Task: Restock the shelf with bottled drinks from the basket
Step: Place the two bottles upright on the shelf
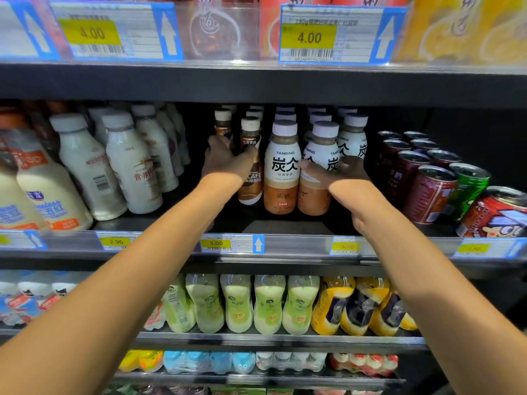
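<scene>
On the middle shelf (285, 225) my left hand (225, 159) grips a brown Nescafe bottle (250, 185) that stands at the front of its row. Right of it stands a white-capped Tanbing coffee bottle (281, 169). My right hand (340, 169) curls round the neighbouring Tanbing bottle (315, 192), also at the shelf's front. More Tanbing bottles (353, 135) and brown bottles (223, 121) stand in rows behind. The basket is out of view.
White milk bottles (125, 163) fill the shelf's left side and dark red and green cans (433, 178) the right. Price tags (216, 243) line the shelf edge. Green and yellow drinks (268, 303) sit on the shelf below; the upper shelf (256, 81) hangs close overhead.
</scene>
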Action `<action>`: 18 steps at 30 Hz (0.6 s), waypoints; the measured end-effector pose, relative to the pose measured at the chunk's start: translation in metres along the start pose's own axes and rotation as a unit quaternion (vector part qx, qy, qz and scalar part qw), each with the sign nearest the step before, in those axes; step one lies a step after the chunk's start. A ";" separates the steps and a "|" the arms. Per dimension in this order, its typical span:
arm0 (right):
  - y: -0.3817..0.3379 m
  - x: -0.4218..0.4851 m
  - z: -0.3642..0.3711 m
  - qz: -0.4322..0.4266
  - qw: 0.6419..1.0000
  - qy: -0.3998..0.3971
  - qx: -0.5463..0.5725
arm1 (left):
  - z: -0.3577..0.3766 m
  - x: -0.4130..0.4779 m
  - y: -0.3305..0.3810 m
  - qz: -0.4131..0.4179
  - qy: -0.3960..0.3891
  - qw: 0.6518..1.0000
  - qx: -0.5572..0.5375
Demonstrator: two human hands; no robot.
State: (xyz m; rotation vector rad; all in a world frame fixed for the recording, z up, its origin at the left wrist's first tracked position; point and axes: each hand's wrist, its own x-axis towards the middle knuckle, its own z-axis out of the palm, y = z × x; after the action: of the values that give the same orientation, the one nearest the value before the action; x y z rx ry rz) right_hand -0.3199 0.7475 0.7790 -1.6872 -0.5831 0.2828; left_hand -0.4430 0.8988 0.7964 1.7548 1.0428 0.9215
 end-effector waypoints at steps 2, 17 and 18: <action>-0.012 -0.016 -0.010 -0.003 0.998 0.006 -0.067 | -0.011 -0.006 0.003 0.036 0.034 0.998 0.045; -0.022 -0.189 -0.155 0.075 0.744 0.165 -0.643 | 0.068 -0.222 0.085 0.490 -0.287 0.740 0.360; -0.016 -0.200 -0.173 0.112 0.738 0.175 -0.642 | 0.084 -0.238 0.088 0.510 -0.302 0.725 0.352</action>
State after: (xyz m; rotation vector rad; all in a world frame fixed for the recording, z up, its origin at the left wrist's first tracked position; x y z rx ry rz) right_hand -0.4059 0.4981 0.8036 -3.0721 -0.2358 -0.4076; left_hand -0.4339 0.6322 0.8111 3.0993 -0.1785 0.4079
